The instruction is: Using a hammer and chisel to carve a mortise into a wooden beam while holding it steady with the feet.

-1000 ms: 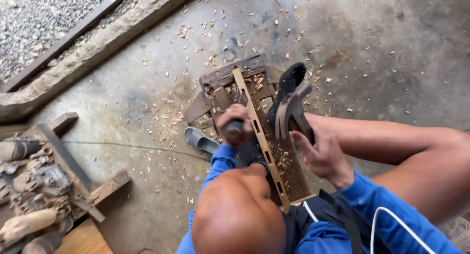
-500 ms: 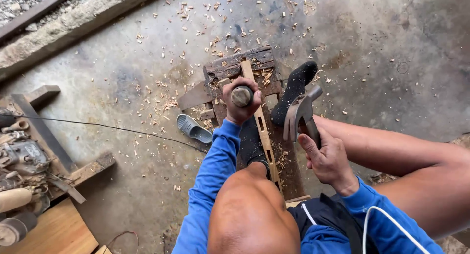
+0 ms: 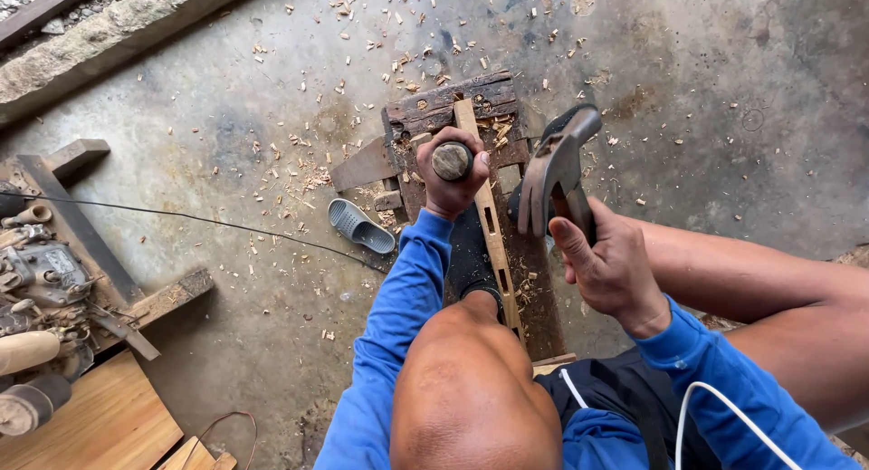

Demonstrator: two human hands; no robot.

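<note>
Concrete floor [image 3: 724, 90] littered with wood chips; left hand [image 3: 453, 176] fisted round an upright chisel handle [image 3: 451, 159] on the wooden strip [image 3: 493, 235]; right hand [image 3: 611, 266] grips a raised hammer [image 3: 557, 167].

Chisel [image 3: 452, 159] blade was hidden under the left hand [image 3: 453, 176]; only its handle butt showed. Hammer [image 3: 554, 171] handle was covered by the right hand [image 3: 605, 266]. Power tool [image 3: 41, 273] cut off at left edge.

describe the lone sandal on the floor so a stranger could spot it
Start at the dark wooden board under the person's left hand. Just left of it on the bare concrete lies a grey slip-on sandal, the only footwear lying loose among the wood chips.
</note>
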